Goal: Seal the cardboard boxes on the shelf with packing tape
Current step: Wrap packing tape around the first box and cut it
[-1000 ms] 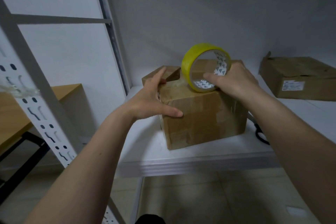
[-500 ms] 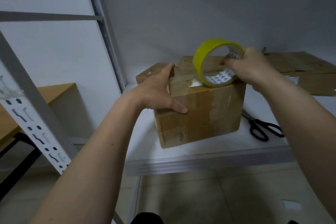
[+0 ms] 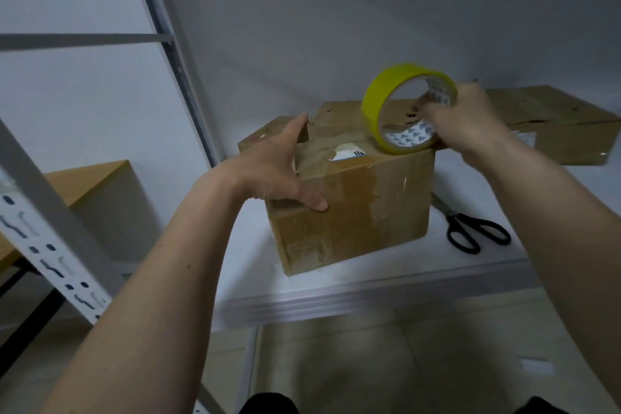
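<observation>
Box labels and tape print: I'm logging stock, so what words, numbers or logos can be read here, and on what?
Tape roll core: repeated small dark triangle logos, no legible words.
Torn white label on top of the near cardboard box: blue marks, too blurred to read.
Far box: no readable text.

Right hand [image 3: 470,124] hides the tape roll's [image 3: 400,101] far rim; second box [image 3: 564,124] beyond the grip partly hidden.

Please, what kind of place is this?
Probably a small storeroom or packing area: a metal shelf with slotted uprights holds cardboard boxes, scissors and yellow tape roll.
</observation>
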### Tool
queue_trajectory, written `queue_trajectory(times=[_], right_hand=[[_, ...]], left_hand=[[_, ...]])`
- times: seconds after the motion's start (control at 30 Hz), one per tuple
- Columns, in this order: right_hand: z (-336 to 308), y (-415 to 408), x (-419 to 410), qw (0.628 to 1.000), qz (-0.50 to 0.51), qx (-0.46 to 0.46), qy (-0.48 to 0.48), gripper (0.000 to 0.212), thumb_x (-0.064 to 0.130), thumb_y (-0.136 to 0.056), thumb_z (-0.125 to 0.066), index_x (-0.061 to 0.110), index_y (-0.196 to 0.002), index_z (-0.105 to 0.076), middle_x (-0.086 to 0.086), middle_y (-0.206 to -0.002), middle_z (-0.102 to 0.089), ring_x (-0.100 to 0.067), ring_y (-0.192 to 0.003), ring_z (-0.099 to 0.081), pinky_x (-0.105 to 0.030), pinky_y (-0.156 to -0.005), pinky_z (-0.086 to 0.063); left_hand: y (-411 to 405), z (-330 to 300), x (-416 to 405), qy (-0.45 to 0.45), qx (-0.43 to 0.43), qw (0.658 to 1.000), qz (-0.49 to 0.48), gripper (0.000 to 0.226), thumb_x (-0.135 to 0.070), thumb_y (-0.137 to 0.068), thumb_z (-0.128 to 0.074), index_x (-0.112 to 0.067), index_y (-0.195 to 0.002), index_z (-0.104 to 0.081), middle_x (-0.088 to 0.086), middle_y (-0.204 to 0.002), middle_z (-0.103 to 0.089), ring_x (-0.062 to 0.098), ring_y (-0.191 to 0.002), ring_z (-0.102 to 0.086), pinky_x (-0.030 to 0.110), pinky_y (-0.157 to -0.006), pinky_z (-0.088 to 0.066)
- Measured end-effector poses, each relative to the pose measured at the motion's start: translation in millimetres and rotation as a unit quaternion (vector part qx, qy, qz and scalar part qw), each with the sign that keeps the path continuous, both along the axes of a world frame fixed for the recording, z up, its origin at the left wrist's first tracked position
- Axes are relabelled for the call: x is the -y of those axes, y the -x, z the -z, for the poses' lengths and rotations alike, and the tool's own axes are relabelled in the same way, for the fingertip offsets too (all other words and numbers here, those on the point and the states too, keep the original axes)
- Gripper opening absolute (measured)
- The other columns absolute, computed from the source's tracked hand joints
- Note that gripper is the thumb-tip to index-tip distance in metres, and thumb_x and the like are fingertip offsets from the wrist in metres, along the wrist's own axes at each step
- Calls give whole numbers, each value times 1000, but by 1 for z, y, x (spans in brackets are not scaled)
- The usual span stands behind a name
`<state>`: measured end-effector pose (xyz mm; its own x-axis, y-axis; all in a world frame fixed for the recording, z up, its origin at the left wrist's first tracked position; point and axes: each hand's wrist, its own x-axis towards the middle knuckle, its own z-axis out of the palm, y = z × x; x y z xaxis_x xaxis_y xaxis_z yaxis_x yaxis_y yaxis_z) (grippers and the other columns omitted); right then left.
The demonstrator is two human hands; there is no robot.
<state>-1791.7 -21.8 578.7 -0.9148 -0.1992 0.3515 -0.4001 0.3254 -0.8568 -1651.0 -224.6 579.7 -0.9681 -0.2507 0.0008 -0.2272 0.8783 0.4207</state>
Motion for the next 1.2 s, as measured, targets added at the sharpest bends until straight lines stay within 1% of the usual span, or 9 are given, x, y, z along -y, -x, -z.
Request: queue_trajectory(times=[0.13,0.23,0.4,0.57,0.67,0.8,0.9,1.07,1.2], right_hand=[[13,-5,0,999,17,4,49,20,27,-86,-64,7,-89,-69,-10,-90,-70,-27,-87,-66,-44,-81,-55],[24,-7,-1,995,-31,71,64,17,34,-81,-72,17,-80,-67,-3,-87,-70,-22,-85,-67,-43,-84,-56],[22,0,-2,999,-17,34,33,23,32,-88,-58,13,-79,-63,-8,-88,-68,-30,-89,-65,-37,-77,-51],[9,13,-15,994,-40,72,72,16,21,-93,-57,7,-86,-63,-20,-97,-68,-36,-85,-68,-57,-75,-56],[9,11,-17,984,-61,109,126,16,28,-92,-61,12,-88,-61,-16,-98,-69,-32,-82,-69,-51,-71,-59],[29,3,-15,978,-97,135,130,14,34,-85,-70,21,-84,-64,1,-82,-71,-11,-65,-67,-30,-62,-57],[31,7,-16,982,-97,126,102,14,31,-90,-63,18,-86,-64,-3,-82,-69,-20,-66,-65,-38,-68,-58],[17,20,-29,968,-100,162,161,14,19,-97,-55,8,-104,-57,-9,-90,-65,-23,-69,-67,-36,-52,-60],[20,25,-42,921,-148,255,254,10,20,-99,-51,11,-99,-52,-11,-91,-66,-26,-76,-69,-45,-56,-60]], left_hand=[[3,-7,-4,16,17,1000,-4,136,-40,-61,-92,-38,-155,6,-7,-156,-34,22,-140,-37,39,-114,-35],[13,-12,-19,15,16,1000,-10,137,-51,-59,-89,-38,-155,8,-9,-157,-33,19,-141,-36,32,-112,-33],[32,-10,-40,35,-8,999,-1,140,-51,-57,-90,-36,-156,8,-3,-160,-29,18,-144,-31,32,-115,-31],[34,-11,-41,54,-2,999,0,139,-50,-58,-90,-37,-156,8,-1,-158,-32,20,-142,-34,34,-115,-32],[33,-12,-39,57,-3,998,2,135,-47,-61,-90,-36,-156,5,-2,-158,-33,20,-142,-35,31,-113,-32],[39,-18,-40,71,20,997,-4,130,-50,-56,-91,-33,-156,-11,-2,-153,-39,22,-136,-42,36,-110,-38],[47,-19,-46,85,35,996,-10,125,-51,-55,-91,-27,-153,-19,1,-150,-41,25,-134,-44,44,-107,-43],[49,-12,-47,77,53,996,3,139,-50,-58,-90,-35,-156,8,-3,-160,-28,23,-144,-32,43,-115,-33],[47,-13,-44,75,53,996,-3,137,-51,-61,-88,-39,-155,9,-3,-161,-27,23,-144,-32,42,-115,-33]])
